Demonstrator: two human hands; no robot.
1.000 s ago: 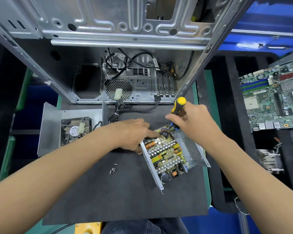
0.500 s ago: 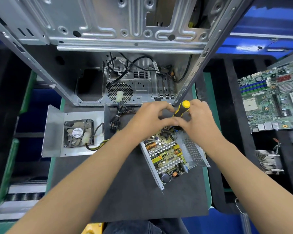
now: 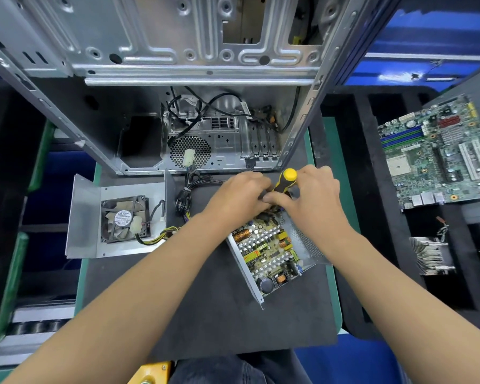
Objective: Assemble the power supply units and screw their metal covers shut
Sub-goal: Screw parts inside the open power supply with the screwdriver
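Both hands meet over the far end of the open supply (image 3: 272, 253), which lies tilted on the dark mat (image 3: 205, 314) of the worktop, just under and toward the person from the knuckles. The right hand (image 3: 313, 198) wraps its fingers round the black shaft of the screwdriver (image 3: 284, 181), whose yellow cap stands up between the two hands; the tip is hidden below them. The left hand (image 3: 239, 198) has its fingers curled in against the tool's lower part, fingertips touching those of the right hand; whether it pinches the shaft, a screw or nothing cannot be told.

The supply's circuit board, with copper coils and a dark capacitor, shows uncovered beneath the right wrist, and its perforated metal wall (image 3: 305, 242) runs under the right forearm. Left of the left forearm, well apart from the supply, lies the cover (image 3: 86, 217), inner side up, with the fan (image 3: 124, 218) fixed in it. Yellow and black wires (image 3: 161, 234) run from the fan side toward the left forearm, and a bundled cable (image 3: 185, 200) sits just left of the left hand.

Beyond both hands stands the open case (image 3: 178, 65). Far right of the right hand a motherboard (image 3: 438, 153) rests in a black tray, and a heatsink (image 3: 432, 256) lies to the right of the right forearm.
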